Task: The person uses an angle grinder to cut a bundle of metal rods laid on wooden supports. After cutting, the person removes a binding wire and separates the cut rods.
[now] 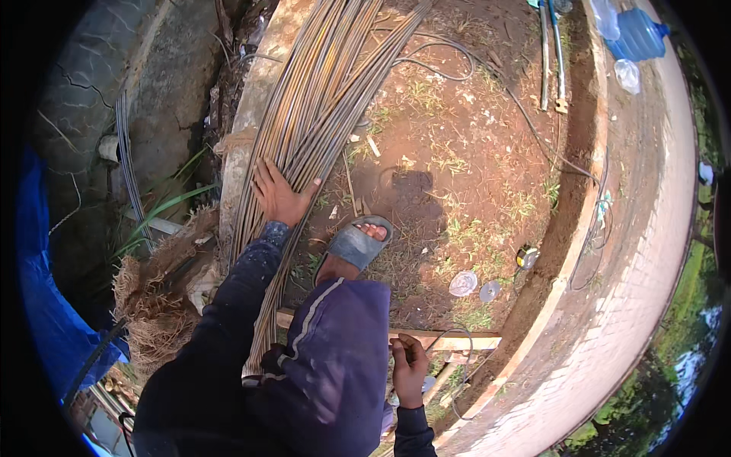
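A long bundle of thin, partly rusty steel rods (324,84) runs from the top of the view down along my left side. My left hand (280,196) lies flat on top of it, fingers spread and thumb out to the right. Beside my right thigh, my right hand (410,369) is raised with its fingers curled together. Whatever its fingertips may hold is too small to make out. My sandalled foot (356,244) stands on the soil just right of the rods.
A wooden plank (457,340) lies by my right hand. A tape measure (526,257), a clear plastic cup (463,283) and a black cable (525,122) are on the ground. Burlap sacking (156,327) and a blue tarp (53,305) are at left. A blue water jug (638,36) sits far right.
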`<state>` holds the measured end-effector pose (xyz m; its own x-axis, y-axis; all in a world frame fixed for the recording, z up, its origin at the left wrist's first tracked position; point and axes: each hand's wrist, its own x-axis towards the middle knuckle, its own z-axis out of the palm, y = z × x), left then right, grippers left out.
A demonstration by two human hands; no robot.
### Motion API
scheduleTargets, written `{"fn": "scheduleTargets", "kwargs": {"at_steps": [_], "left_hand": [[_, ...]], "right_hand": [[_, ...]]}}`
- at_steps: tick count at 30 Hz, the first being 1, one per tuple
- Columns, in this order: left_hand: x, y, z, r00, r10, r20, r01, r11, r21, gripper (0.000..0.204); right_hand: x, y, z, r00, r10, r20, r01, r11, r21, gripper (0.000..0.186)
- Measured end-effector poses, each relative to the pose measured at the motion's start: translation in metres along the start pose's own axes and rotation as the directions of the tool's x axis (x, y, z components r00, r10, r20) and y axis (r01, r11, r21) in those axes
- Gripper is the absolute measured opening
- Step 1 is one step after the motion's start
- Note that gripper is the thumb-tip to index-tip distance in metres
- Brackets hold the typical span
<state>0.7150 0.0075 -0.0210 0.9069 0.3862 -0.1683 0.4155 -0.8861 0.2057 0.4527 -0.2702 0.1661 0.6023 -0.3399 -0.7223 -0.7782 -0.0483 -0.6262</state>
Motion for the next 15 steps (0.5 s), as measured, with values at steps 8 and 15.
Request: {"fn": "scheduleTargets", "kwargs": {"at_steps": [8, 15], "left_hand": [[0.006, 0.007, -0.016, 0.985, -0.117, 0.129, 0.136, 0.978, -0.158, 0.117], [0.017, 0.001, -0.020, 0.979, -0.202, 0.002, 0.194, 0.935, -0.296, 0.105]], "right_hand": [[0.232, -0.246, -0.010, 0.865, 0.084, 0.495, 0.421, 0.416, -0.806, 0.059], [0.418, -0.437, 0.188, 0.405, -0.012, 0.914, 0.772, -0.531, -0.349, 0.094]]}}
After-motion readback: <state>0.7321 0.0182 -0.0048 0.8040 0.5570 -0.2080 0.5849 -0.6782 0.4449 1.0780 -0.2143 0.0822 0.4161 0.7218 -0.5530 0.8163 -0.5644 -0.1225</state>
